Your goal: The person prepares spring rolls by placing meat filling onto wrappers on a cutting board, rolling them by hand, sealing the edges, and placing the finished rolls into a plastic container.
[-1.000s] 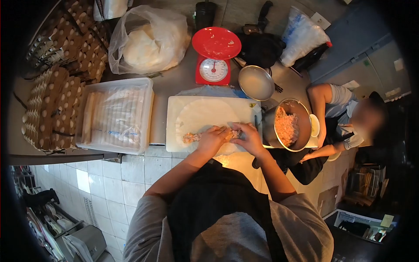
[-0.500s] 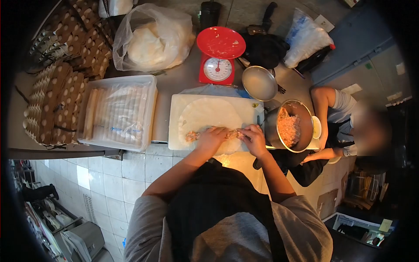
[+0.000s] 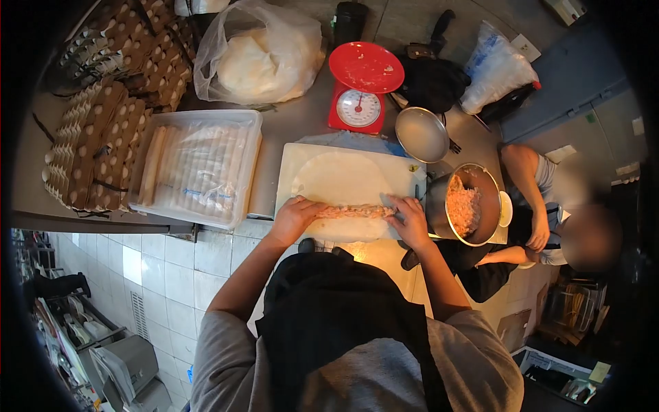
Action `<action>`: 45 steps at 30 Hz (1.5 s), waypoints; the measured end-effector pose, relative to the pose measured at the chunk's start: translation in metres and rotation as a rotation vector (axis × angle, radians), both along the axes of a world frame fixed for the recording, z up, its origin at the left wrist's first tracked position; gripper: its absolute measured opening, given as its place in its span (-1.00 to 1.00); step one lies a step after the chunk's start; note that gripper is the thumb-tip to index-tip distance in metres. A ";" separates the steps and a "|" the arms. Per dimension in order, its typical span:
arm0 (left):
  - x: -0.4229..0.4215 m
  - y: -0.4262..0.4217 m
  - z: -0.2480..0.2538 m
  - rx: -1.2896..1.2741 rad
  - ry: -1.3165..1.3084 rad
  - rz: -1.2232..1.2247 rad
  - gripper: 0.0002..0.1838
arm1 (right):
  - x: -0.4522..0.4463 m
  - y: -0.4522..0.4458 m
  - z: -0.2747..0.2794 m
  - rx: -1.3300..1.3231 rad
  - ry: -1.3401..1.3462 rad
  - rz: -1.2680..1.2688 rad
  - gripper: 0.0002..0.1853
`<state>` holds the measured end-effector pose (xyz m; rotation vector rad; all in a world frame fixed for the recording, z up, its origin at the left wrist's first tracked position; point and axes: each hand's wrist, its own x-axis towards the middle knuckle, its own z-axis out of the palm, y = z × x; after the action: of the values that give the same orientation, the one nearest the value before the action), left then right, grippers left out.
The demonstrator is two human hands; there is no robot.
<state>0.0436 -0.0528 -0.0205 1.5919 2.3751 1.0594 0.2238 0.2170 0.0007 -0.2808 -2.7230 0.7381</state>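
A long strip of pinkish minced filling (image 3: pixel 353 211) lies across the lower part of a thin, pale round wrapper (image 3: pixel 338 175). Beneath the wrapper is a white cutting board (image 3: pixel 405 165). My left hand (image 3: pixel 298 217) is closed at the strip's left end, fingers together and bent against it. At the opposite end, my right hand (image 3: pixel 410 220) has its thumb and fingers pinched around the filling. Just right of the board stands a metal pot (image 3: pixel 489 218) with more minced filling (image 3: pixel 464 206) inside.
Left of the board, a clear plastic tub (image 3: pixel 250 172) holds several wrapped rolls. Egg trays (image 3: pixel 103 144) are stacked farther left. Behind are a bag of dough-like sheets (image 3: pixel 250 65), a red scale (image 3: pixel 359 110) and a metal bowl (image 3: pixel 421 135). Another person's arm (image 3: pixel 525 178) is right of the pot.
My left hand has slid left to the end of the filling, which now shows as one even strip between my hands. The whole view has shifted slightly.
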 end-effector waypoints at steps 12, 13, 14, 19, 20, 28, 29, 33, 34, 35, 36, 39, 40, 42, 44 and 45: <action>0.003 -0.003 0.027 0.115 0.049 0.006 -0.67 | -0.013 -0.016 0.027 0.078 0.045 0.097 -0.74; 0.007 0.003 0.026 0.132 0.037 -0.029 -0.67 | -0.017 -0.016 0.022 0.078 0.058 0.140 -0.79; 0.012 0.011 0.019 0.136 0.046 -0.024 -0.69 | -0.023 -0.019 0.018 0.066 0.057 0.158 -0.82; 0.034 0.044 0.009 0.161 0.079 0.042 -0.77 | -0.043 -0.033 0.011 0.021 0.064 0.191 -0.89; 0.035 0.047 0.005 0.184 0.094 0.049 -0.77 | -0.044 -0.034 0.013 0.011 0.063 0.189 -0.89; 0.045 0.062 0.010 0.090 0.074 0.031 -0.64 | -0.043 -0.032 0.008 -0.048 0.078 0.165 -0.83; 0.046 0.064 0.012 0.070 0.054 0.045 -0.63 | -0.041 -0.031 0.014 -0.081 0.090 0.164 -0.82; 0.053 0.076 0.010 0.084 0.104 0.055 -0.62 | -0.019 -0.008 0.012 -0.061 0.108 0.042 -0.78; 0.055 0.082 0.007 0.080 0.102 0.045 -0.63 | -0.017 -0.007 0.003 -0.052 0.104 0.052 -0.77; 0.056 0.088 0.005 0.079 0.102 0.034 -0.65 | -0.017 -0.006 -0.007 -0.040 0.103 0.062 -0.76; 0.056 0.091 0.000 0.056 0.098 0.016 -0.64 | -0.018 -0.008 -0.008 -0.029 0.102 0.073 -0.76; 0.054 0.095 -0.006 0.010 0.090 -0.014 -0.61 | -0.016 -0.008 0.001 -0.127 0.113 0.073 -0.75; 0.054 0.095 -0.004 0.010 0.086 -0.014 -0.62 | -0.013 -0.008 0.008 -0.144 0.135 0.015 -0.76; 0.057 0.097 0.001 0.056 0.095 0.007 -0.63 | -0.003 -0.006 0.021 -0.176 0.173 -0.100 -0.77; 0.064 0.102 0.008 0.144 0.124 0.045 -0.65 | 0.004 -0.002 0.014 -0.209 0.125 -0.129 -0.77; 0.064 0.105 0.003 0.137 0.120 0.013 -0.65 | 0.007 0.001 -0.001 -0.247 0.099 -0.142 -0.77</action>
<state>0.1080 0.0524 -0.0171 1.7343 2.4388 1.1853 0.2304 0.2180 -0.0008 -0.4734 -2.4891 1.0186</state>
